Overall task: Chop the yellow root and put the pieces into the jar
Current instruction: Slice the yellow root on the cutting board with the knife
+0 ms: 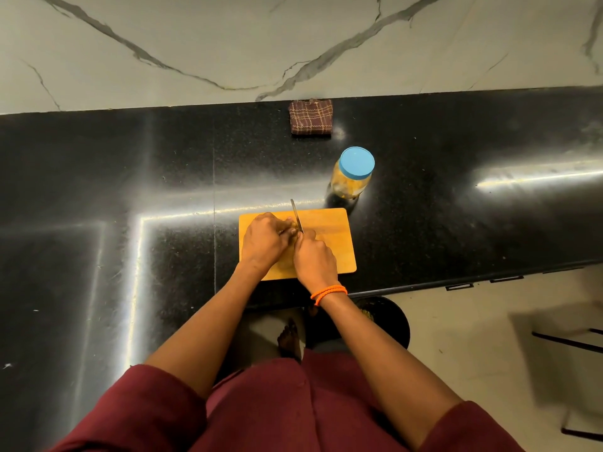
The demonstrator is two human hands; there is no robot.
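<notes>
While the left hand (262, 243) curled over the small yellow root (293, 230) on the rectangular wooden chopping board (329, 243), the right hand (315, 261) gripped the steel-bladed knife (297, 215), blade beside the left fingers. Beyond the board stood the clear plastic jar (351, 181), its blue lid (356, 161) on, near a folded brown checked cloth (311, 117) on the black granite counter (130, 177).

Both hands meet ahead of outstretched forearms — left hand (263, 240) curled downward, right hand (314, 260) clenched.
</notes>
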